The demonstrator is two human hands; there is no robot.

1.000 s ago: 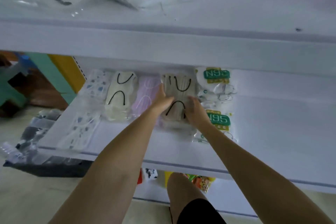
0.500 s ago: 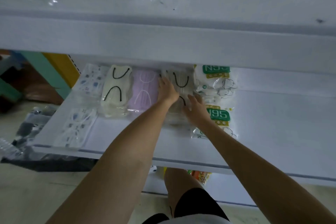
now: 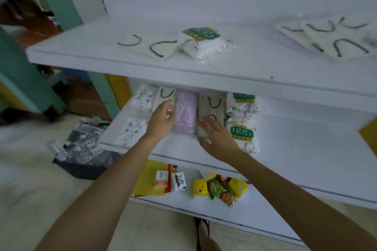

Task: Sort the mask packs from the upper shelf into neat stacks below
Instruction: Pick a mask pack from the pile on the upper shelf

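Hands are hovering at the middle shelf (image 3: 295, 138): left hand (image 3: 161, 120), fingers relaxed, is touching the cream mask pack (image 3: 163, 96); purple pack (image 3: 184, 114) is lying between the 2 hands; right hand (image 3: 219, 136), fingers spread flat, is resting on the beige pack (image 3: 212, 106).

Both bare arms are stretched forward, kinda angling toward each other. The left hand (image 3: 161, 121) has loosely bent fingers, not gripping anything; the right hand (image 3: 220, 138) is palm-down, fingers spread flat.

Mask packs (image 3: 184, 114) line the lower shelf (image 3: 306, 149) (more above).
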